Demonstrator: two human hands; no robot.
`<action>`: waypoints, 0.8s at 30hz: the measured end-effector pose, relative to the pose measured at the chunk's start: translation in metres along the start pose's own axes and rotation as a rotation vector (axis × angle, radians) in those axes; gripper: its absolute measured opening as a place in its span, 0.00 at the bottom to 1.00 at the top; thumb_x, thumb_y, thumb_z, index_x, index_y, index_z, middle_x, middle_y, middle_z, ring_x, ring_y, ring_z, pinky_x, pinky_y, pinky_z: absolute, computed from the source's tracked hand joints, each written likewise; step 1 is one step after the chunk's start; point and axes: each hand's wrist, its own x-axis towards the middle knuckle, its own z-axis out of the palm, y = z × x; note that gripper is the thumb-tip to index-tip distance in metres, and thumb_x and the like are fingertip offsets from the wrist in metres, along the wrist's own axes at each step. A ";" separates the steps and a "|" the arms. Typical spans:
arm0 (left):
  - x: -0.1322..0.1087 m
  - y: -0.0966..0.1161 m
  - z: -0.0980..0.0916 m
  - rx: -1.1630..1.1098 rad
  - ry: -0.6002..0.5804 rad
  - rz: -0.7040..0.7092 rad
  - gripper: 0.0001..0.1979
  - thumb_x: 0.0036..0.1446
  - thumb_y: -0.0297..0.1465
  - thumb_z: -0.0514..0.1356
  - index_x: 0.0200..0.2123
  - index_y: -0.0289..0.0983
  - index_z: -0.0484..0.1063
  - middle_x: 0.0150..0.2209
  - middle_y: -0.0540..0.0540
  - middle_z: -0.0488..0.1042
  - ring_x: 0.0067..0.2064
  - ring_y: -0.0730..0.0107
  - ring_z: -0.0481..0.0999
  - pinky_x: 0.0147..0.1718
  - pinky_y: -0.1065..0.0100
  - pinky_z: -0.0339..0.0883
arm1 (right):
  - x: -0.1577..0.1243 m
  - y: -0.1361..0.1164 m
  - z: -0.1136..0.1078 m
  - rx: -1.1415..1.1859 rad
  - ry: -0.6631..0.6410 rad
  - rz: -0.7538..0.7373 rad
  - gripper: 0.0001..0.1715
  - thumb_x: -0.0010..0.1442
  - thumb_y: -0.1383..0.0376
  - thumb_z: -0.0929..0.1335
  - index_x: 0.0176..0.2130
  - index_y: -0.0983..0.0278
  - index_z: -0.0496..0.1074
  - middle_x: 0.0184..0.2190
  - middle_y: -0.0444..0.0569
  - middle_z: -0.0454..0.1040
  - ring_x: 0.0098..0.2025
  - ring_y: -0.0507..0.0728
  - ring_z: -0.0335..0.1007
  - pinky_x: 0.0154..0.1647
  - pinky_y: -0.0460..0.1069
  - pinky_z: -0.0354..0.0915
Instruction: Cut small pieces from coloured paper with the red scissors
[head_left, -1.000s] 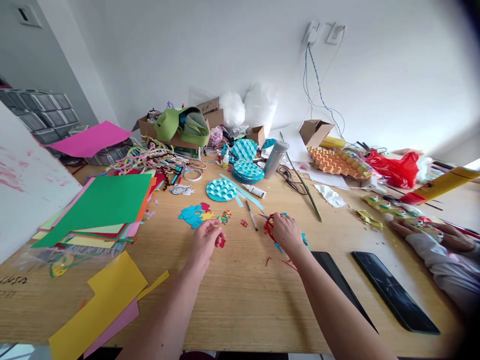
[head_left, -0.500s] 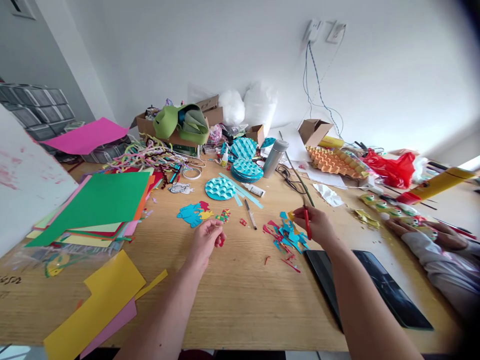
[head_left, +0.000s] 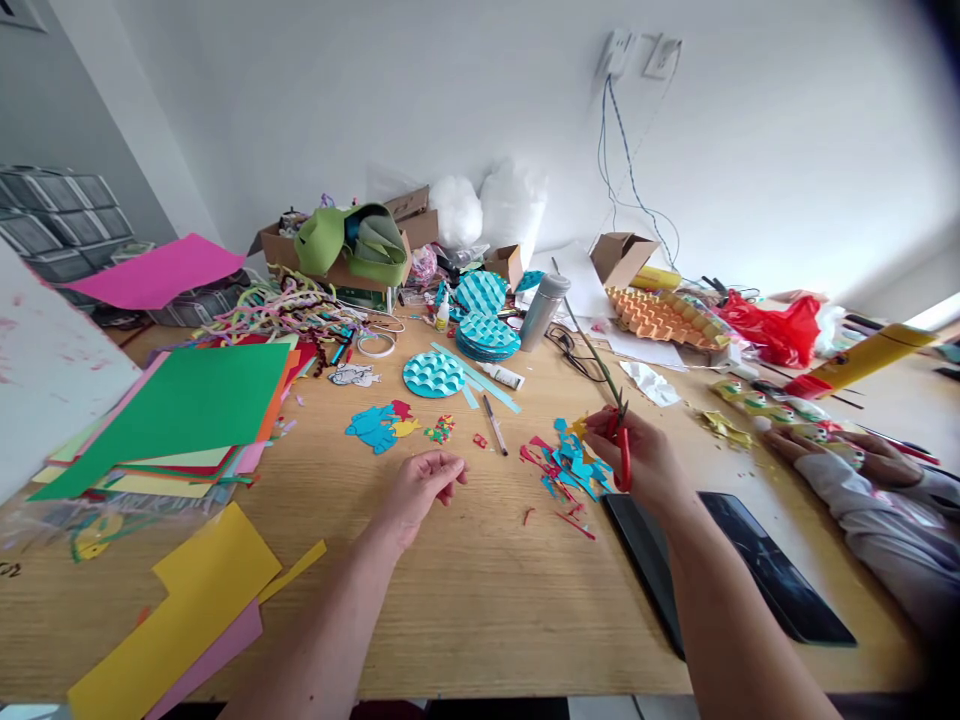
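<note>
My right hand [head_left: 643, 455] holds red-handled scissors [head_left: 624, 460], their dark blades pointing up and away from me. It hovers beside a heap of blue and red paper scraps [head_left: 581, 465]. My left hand [head_left: 424, 490] is above the bare wood near the middle, thumb and fingers pinched together; whatever they hold, if anything, is hidden. Beyond it lie blue paper fish cutouts [head_left: 373, 428], a yellow cutout [head_left: 406, 427], small multicoloured bits [head_left: 440, 430] and a small red piece [head_left: 479, 440]. A pen [head_left: 495, 425] rests to their right.
Coloured paper sheets [head_left: 187, 400] and yellow paper [head_left: 180, 610] lie left. Behind are a textured blue disc [head_left: 434, 374], a glue bottle [head_left: 501, 376] and a grey flask [head_left: 545, 312]. A black tablet [head_left: 772, 570] sits right, near another person's hands [head_left: 885, 460].
My left hand has shifted slightly right, and the red piece seen at its fingers is no longer visible. The scissors have turned in my right hand, showing more of the handles and blades.
</note>
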 end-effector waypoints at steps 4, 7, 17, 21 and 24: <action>-0.003 -0.002 0.004 -0.009 -0.085 -0.040 0.20 0.46 0.46 0.65 0.31 0.32 0.78 0.29 0.43 0.75 0.27 0.75 0.66 0.24 0.72 0.58 | -0.026 -0.023 0.033 -0.240 -0.071 -0.365 0.03 0.59 0.69 0.63 0.34 0.64 0.66 0.31 0.50 0.70 0.32 0.56 0.66 0.35 0.50 0.63; -0.003 -0.004 0.006 0.004 -0.111 -0.067 0.22 0.49 0.47 0.63 0.31 0.31 0.79 0.28 0.42 0.74 0.26 0.75 0.66 0.24 0.72 0.57 | -0.044 -0.038 0.060 -0.482 -0.187 -0.633 0.11 0.58 0.76 0.60 0.29 0.63 0.64 0.27 0.50 0.67 0.33 0.58 0.60 0.33 0.50 0.59; -0.001 -0.008 0.003 0.045 -0.107 -0.058 0.16 0.39 0.40 0.70 0.26 0.33 0.76 0.24 0.48 0.73 0.24 0.76 0.65 0.25 0.71 0.56 | -0.065 -0.041 0.081 -0.726 -0.378 -0.796 0.08 0.64 0.73 0.63 0.32 0.65 0.66 0.31 0.50 0.69 0.33 0.58 0.59 0.34 0.51 0.56; -0.001 -0.008 0.004 0.097 -0.145 -0.067 0.17 0.40 0.42 0.69 0.25 0.33 0.75 0.24 0.48 0.72 0.24 0.76 0.65 0.24 0.71 0.55 | -0.066 -0.039 0.079 -0.722 -0.389 -0.814 0.08 0.64 0.73 0.63 0.33 0.66 0.66 0.31 0.49 0.69 0.33 0.58 0.59 0.35 0.52 0.56; -0.001 -0.008 0.004 0.116 -0.152 -0.075 0.19 0.39 0.42 0.70 0.28 0.32 0.75 0.25 0.47 0.72 0.25 0.76 0.65 0.25 0.71 0.56 | -0.066 -0.040 0.078 -0.698 -0.387 -0.820 0.09 0.64 0.74 0.62 0.32 0.66 0.66 0.30 0.50 0.68 0.33 0.58 0.58 0.35 0.52 0.57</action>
